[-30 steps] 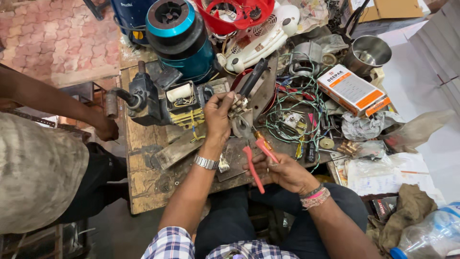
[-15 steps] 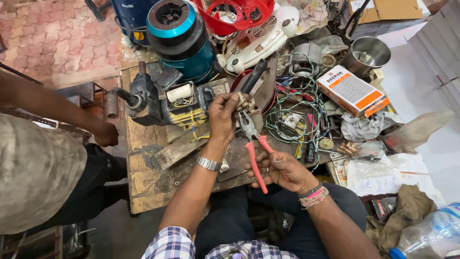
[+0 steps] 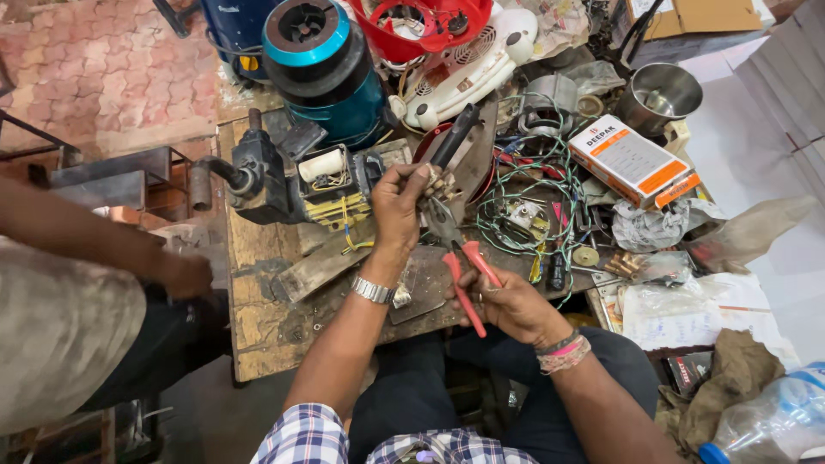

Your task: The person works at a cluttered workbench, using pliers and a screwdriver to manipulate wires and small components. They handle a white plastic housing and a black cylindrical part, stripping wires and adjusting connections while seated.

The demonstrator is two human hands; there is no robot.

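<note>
A: From the head view, what are we holding?

B: Our right hand (image 3: 516,302) is grasping red-handled pliers (image 3: 460,262), fingers clenched around the grips. The pliers' long axis is running from near right up to far left, and the nose is meeting a small part (image 3: 436,182) that our left hand (image 3: 400,206) is pinching closed at the fingertips.

A: So where is the part lying from the grip?

B: Farther away and slightly left, above a wooden bench (image 3: 258,331). Our left hand is the nearer one, touching it. We are seeing a blue motor (image 3: 322,69) beyond, and another person's arm (image 3: 103,245) resting at far left.
</note>
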